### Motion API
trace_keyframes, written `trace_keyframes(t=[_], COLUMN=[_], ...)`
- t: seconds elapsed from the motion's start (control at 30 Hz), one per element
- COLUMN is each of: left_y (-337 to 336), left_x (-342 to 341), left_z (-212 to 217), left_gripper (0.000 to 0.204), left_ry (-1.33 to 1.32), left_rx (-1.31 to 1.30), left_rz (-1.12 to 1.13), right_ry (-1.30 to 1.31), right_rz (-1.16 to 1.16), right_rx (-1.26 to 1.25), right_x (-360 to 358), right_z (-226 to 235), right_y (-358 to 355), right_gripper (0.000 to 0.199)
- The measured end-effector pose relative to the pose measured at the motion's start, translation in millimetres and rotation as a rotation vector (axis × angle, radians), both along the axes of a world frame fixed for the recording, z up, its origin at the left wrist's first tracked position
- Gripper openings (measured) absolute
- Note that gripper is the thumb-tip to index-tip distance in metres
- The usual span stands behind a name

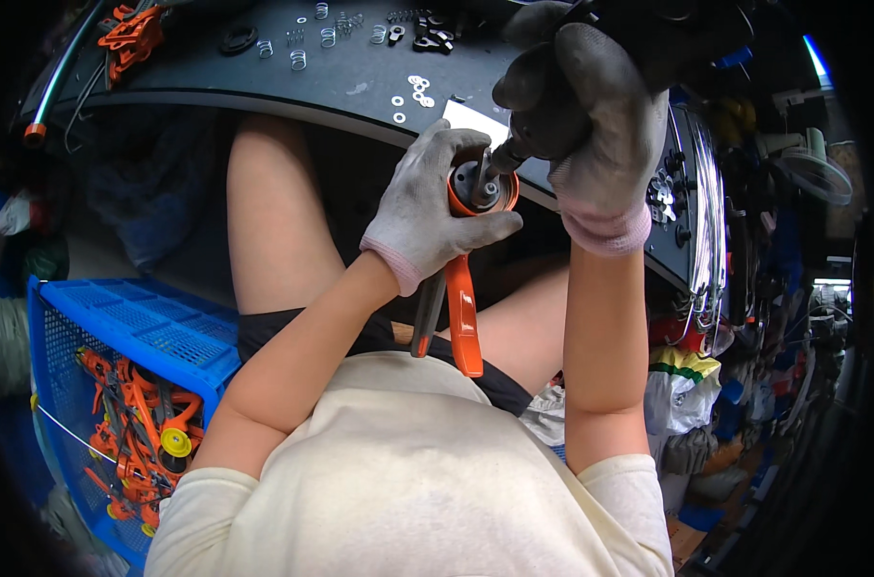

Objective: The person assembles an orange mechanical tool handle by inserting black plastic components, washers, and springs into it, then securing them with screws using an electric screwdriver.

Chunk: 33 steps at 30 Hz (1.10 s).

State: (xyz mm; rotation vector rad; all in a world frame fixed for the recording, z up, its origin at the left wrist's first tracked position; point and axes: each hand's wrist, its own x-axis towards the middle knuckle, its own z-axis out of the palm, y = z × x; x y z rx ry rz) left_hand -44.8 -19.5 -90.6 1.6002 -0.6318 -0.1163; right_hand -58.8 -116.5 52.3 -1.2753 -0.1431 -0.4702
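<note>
My left hand (432, 197), in a grey coated glove with a pink cuff, is closed around an orange and black hand tool (464, 322). Its round orange-rimmed head faces up between thumb and fingers. Two handles, one orange and one dark grey, hang below over my lap. Gripped in my gloved right hand (605, 125) is a black power driver (543, 120), partly hidden by the fingers. The driver's tip slants down to the left and meets the round head at a small metal fastener (492, 189); whether it is seated there I cannot tell.
The dark workbench (196, 72) ahead bears springs (298, 60), white washers (419, 91), small black parts (433, 37) and an orange tool (131, 38). A blue crate (129, 317) at lower left holds orange and black tools. Long metal rods (708, 212) lie at the right.
</note>
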Motion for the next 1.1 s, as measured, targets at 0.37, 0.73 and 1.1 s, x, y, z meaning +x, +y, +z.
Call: trace_keyframes(t=[0.37, 0.73, 1.1], left_y=[-1, 4, 34], left_x=[0, -3, -21], left_z=[4, -7, -73], left_gripper=[0.066, 0.078, 0.038], left_ry=[-0.052, -0.088, 0.481], left_rx=[0.043, 0.075, 0.002], left_rz=[0.011, 0.037, -0.025], right_ry=[-0.136, 0.122, 0.843], right_rz=[0.058, -0.255, -0.961], right_rx=[-0.073, -0.771, -1.68], right_x=[10, -24, -2], right_z=[-21, 24, -96], right_y=[-24, -116, -160], right_gripper=[0.045, 0.039, 0.032])
